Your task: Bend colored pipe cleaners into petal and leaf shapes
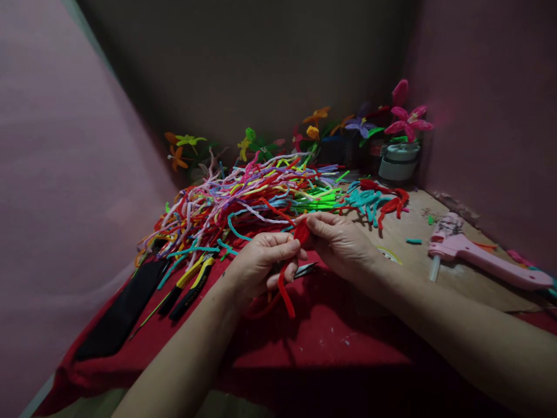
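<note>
Both hands meet above the front of the red-covered table. A folded red pipe cleaner (pixel 303 233) is pinched between them, and its loose tail hangs down below my left hand (pixel 270 259). My left hand grips its left side between thumb and fingers. On the other side, the thumb and index finger of my right hand (pixel 333 235) press on the folded part. Silver blade tips (pixel 306 269) show just behind my left fingers; the rest of that tool is hidden.
Behind the hands lies a heap of colourful pipe cleaners (pixel 261 191). Yellow-black pliers (pixel 191 287) and a black pouch (pixel 124 307) are at left. A pink glue gun (pixel 491 261) rests on a board (pixel 418 226) at right. Pipe-cleaner flowers (pixel 408 122) stand at the back.
</note>
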`<act>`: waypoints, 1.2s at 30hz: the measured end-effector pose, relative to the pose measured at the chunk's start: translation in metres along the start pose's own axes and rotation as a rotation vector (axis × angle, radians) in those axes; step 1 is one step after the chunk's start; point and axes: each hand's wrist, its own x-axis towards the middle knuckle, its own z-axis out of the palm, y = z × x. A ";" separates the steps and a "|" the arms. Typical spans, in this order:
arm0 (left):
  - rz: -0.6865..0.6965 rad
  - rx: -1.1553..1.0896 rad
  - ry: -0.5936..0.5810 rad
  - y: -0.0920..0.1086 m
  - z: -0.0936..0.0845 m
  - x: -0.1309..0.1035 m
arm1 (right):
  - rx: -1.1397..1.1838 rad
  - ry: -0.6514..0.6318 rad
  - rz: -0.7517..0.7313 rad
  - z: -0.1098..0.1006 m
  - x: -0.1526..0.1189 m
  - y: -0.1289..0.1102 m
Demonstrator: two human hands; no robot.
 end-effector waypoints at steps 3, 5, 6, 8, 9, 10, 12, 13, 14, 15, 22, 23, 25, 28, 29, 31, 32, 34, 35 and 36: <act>0.001 0.011 0.000 0.000 0.002 -0.001 | -0.002 0.061 -0.024 0.004 -0.001 0.001; -0.001 0.020 0.008 0.000 0.003 -0.001 | -0.009 0.096 -0.039 0.006 -0.002 0.001; -0.003 0.025 0.013 -0.001 0.003 -0.001 | -0.014 0.108 -0.047 0.006 -0.002 0.001; -0.003 0.037 0.024 -0.002 0.004 -0.001 | -0.026 0.119 -0.061 0.006 -0.002 0.002; -0.002 0.045 0.033 -0.002 0.004 0.000 | -0.034 0.123 -0.065 0.005 -0.002 0.002; -0.001 0.053 0.045 -0.002 0.004 0.000 | -0.043 0.128 -0.067 0.005 -0.002 0.002; 0.003 0.069 0.074 -0.003 0.005 0.001 | -0.059 0.135 -0.063 0.004 -0.002 0.002; 0.008 0.076 0.087 -0.003 0.005 0.001 | -0.068 0.136 -0.060 0.003 -0.002 0.002; 0.014 0.083 0.096 -0.003 0.005 0.001 | -0.075 0.135 -0.057 0.003 -0.002 0.002; 0.021 0.089 0.103 -0.003 0.004 0.001 | -0.078 0.130 -0.050 0.003 -0.002 0.001; 0.036 0.176 0.163 -0.002 0.006 0.000 | -0.145 0.050 0.005 0.002 -0.003 -0.004; 0.036 0.201 0.177 -0.002 0.007 -0.001 | -0.182 0.054 0.006 0.002 -0.003 -0.004; 0.037 0.253 0.207 -0.002 0.009 0.000 | -0.262 0.095 -0.006 0.002 -0.005 -0.004; 0.032 0.312 0.241 -0.001 0.012 0.001 | -0.363 0.178 -0.057 0.003 -0.006 -0.002; 0.029 0.317 0.243 -0.001 0.012 0.001 | -0.395 0.198 -0.072 0.003 -0.006 -0.002; 0.024 0.311 0.243 -0.001 0.012 0.001 | -0.436 0.197 -0.085 0.003 -0.006 -0.001; 0.024 0.303 0.244 -0.001 0.012 0.001 | -0.438 0.175 -0.082 0.003 -0.006 -0.001; 0.025 0.293 0.250 -0.001 0.011 0.001 | -0.428 0.098 -0.055 0.003 -0.006 0.000; 0.026 0.295 0.255 -0.001 0.011 0.000 | -0.432 0.059 -0.038 0.003 -0.007 0.000; 0.027 0.300 0.258 -0.001 0.011 0.000 | -0.450 0.034 -0.031 0.003 -0.008 0.000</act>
